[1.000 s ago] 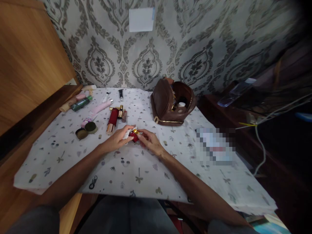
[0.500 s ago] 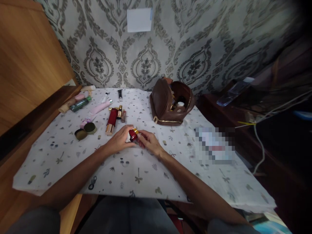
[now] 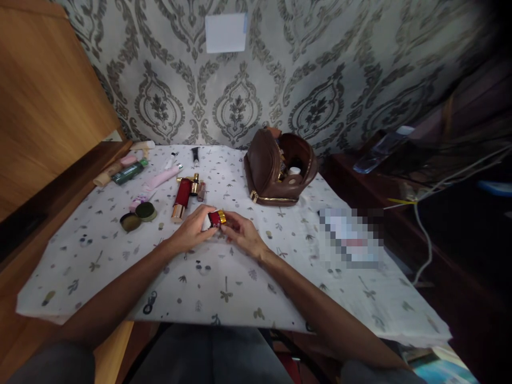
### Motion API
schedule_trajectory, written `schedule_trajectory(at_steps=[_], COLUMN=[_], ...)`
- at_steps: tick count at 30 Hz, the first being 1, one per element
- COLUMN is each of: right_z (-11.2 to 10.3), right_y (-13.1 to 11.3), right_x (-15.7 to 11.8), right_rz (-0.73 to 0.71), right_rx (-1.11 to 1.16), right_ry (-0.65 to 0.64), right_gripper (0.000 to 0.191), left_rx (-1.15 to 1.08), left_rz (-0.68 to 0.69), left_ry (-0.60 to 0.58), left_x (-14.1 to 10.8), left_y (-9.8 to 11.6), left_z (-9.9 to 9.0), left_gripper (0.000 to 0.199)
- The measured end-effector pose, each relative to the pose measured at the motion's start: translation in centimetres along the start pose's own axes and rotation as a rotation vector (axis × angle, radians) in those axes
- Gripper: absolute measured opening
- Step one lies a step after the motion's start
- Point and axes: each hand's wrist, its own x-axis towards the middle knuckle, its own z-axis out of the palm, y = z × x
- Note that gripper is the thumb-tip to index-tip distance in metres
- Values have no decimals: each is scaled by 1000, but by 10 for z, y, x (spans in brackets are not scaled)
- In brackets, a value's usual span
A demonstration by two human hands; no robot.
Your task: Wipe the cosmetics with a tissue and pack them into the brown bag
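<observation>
Over the middle of the table, my left hand (image 3: 193,230) is closed round a small red bottle (image 3: 215,218) with a gold cap; a white patch shows beside the red part. My right hand (image 3: 243,233) is closed at the gold-capped end, its thumb and fingers bent against it. Just beyond my left hand lies a red tube with a rose-gold cap (image 3: 181,201). Beside that are a small gold and black bottle (image 3: 194,184) and a small brownish tube (image 3: 201,192). An open round dark-green tin (image 3: 145,212) sits left of my left hand.
A brown cosmetic bag (image 3: 276,170) stands unzipped at the back. Pink tube (image 3: 164,177), green bottle (image 3: 128,172) and other tubes lie at the left. A black tube (image 3: 195,156) lies at the back, and a blurred-out flat item (image 3: 352,237) at the right.
The red bottle has turned a little in my hands, so more of the gold cap shows. My right fingers have shifted slightly around the cap. The view has moved slightly.
</observation>
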Motion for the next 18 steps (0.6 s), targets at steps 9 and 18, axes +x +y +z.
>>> schedule_trajectory(at_steps=[9, 18], right_z=[-2, -1], right_y=[6, 5], right_x=[-1, -1], right_rz=[16, 10], right_rx=[-85, -46], right_ry=[11, 5], right_gripper=[74, 71], left_rx=[-39, 47], left_rz=[120, 98], left_ry=[6, -22], left_x=[2, 2], left_y=[-8, -10], left_z=[1, 0], left_gripper=[32, 40])
